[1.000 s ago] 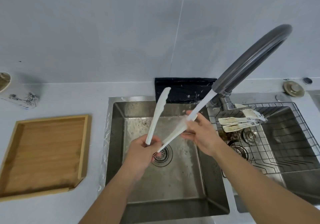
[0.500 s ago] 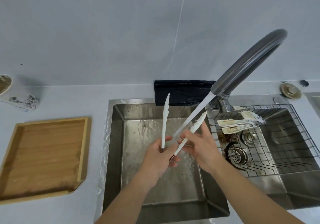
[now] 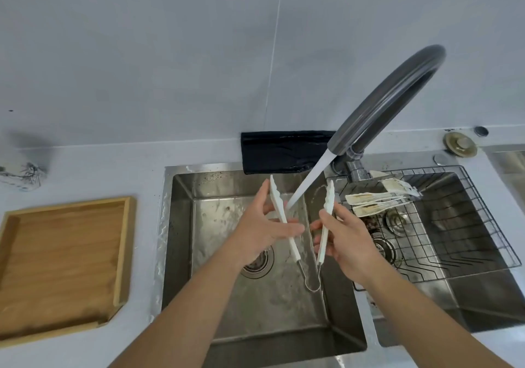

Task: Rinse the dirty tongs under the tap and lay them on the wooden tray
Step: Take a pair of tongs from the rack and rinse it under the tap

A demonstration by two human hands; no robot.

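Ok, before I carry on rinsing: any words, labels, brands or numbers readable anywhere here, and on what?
None can be read.
White tongs: no marking visible.
Tap: plain grey, no brand visible.
Wooden tray: bare wood, no text.
Dirty tongs in the wire rack: only brown stains.
White object at the left edge: dark ink-like drawing, not lettering.

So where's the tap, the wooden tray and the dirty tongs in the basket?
tap [image 3: 389, 95]: head view, on its curved grey neck.
wooden tray [image 3: 56, 257]: head view, on its bare floor.
dirty tongs [image 3: 375, 201]: head view, on the stained white arms.
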